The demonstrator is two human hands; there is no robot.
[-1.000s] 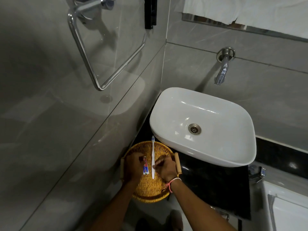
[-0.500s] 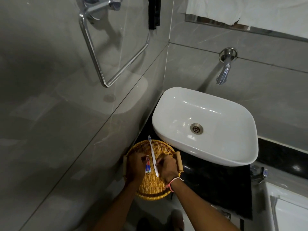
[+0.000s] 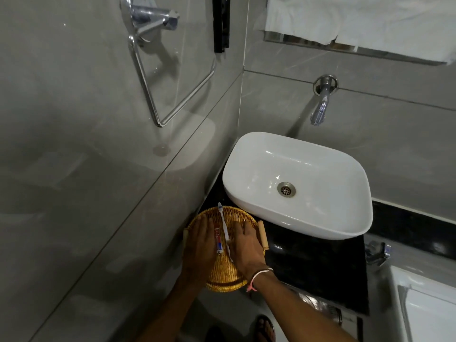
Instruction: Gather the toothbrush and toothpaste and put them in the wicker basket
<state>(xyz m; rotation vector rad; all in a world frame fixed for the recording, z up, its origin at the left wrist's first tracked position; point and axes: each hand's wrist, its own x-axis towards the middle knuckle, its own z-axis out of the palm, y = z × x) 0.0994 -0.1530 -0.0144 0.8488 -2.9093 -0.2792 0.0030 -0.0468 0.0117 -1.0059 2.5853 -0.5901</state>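
Observation:
A round wicker basket (image 3: 223, 284) with wooden handles sits on the black counter, left of the sink. Inside it lie a small red and blue toothpaste tube (image 3: 218, 241) and a white toothbrush (image 3: 223, 222), whose bristle head points to the far rim. My left hand (image 3: 201, 245) lies flat over the basket's left half, fingers stretched out, just left of the tube. My right hand (image 3: 246, 248) lies flat over the right half, its thumb edge against the lower end of the toothbrush handle. Neither hand grips anything.
A white basin (image 3: 249, 154) stands on the black counter (image 3: 308, 270) to the right of the basket, with a wall tap (image 3: 320, 107) above it. Grey tiled wall runs close along the left, carrying a chrome towel ring (image 3: 148, 77). A white fixture (image 3: 429, 307) is at lower right.
Both hands had their fingers pinched on the tube and the brush; now the fingers are spread flat and both items rest in the basket. The toothbrush head has tilted slightly left.

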